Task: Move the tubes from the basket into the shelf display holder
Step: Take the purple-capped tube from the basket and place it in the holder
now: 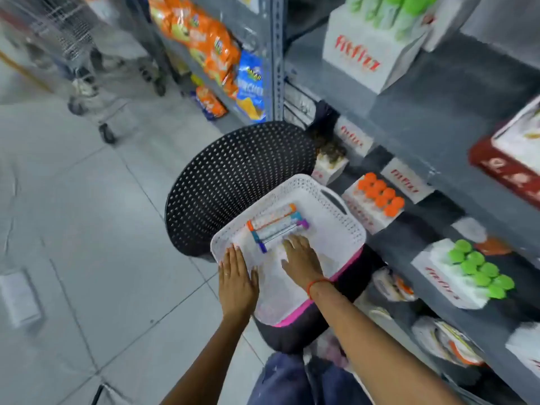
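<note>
Now | left hand [237,283] on basket [347,226] rim | right hand [302,260] inside (flat) beside tubes [276,226]

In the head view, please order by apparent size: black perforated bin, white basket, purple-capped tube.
1. black perforated bin, though partly hidden by the basket
2. white basket, nearer the camera, so the gap is unsure
3. purple-capped tube, clearly smallest

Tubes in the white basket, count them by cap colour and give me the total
Orange-capped tube: 1
Teal-capped tube: 1
Purple-capped tube: 1
Total: 3, lying side by side in the white basket.
</note>
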Motion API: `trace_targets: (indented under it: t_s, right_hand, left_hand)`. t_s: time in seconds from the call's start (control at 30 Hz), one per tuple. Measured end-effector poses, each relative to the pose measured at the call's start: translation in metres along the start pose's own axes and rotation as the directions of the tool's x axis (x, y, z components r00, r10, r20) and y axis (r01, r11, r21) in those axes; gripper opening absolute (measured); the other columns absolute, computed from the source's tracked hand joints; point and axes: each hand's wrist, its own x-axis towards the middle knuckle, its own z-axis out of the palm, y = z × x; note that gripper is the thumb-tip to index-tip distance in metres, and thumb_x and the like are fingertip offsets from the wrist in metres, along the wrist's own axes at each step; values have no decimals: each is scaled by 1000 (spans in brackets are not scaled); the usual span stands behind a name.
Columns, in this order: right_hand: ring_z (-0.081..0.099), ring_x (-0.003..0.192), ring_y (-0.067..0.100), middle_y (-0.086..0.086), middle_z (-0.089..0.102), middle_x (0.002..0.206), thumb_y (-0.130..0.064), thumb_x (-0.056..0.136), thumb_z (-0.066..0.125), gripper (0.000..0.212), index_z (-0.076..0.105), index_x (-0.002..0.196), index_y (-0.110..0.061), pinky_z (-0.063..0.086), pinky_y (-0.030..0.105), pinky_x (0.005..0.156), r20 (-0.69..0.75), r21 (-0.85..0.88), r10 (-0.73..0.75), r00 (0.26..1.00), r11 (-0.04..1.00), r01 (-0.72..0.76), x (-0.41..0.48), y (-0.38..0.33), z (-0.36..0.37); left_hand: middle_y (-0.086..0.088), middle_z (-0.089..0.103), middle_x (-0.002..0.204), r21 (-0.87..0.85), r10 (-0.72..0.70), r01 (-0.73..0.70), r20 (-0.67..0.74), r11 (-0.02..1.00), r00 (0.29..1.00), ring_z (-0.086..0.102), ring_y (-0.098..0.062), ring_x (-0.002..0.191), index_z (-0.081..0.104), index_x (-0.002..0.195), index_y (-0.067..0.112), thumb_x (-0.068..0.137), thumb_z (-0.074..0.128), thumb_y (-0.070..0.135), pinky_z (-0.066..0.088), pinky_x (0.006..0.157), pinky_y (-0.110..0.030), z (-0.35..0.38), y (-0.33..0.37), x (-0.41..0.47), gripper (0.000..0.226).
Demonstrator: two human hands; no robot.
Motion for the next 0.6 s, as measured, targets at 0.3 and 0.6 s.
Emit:
trace_targets:
  t_s: [0.3, 0.6]
  right_hand:
    - [69, 83, 24, -1, 71, 77, -17, 56, 78, 15, 71, 68, -23, 53, 26, 52, 57, -435, -282, 958, 857, 278, 33, -24, 18]
    - [65, 85, 30, 11, 70, 90, -11, 69, 77, 28, 65, 94, -10, 59, 35, 63, -195, -97, -261, 945, 964, 246, 2, -3, -43]
  left_hand:
    - [-22, 51, 135, 231, 26, -41, 67, 972, 997, 51, -35, 123, 49, 131, -3, 88, 38, 40, 21, 113, -40, 15, -8, -2, 61]
    - [-22, 44, 141, 191, -2, -17, 100, 981, 995, 43, -34, 130, 40, 135, -5, 94, 27, 41, 20, 109, -44, 2, -3, -3, 64]
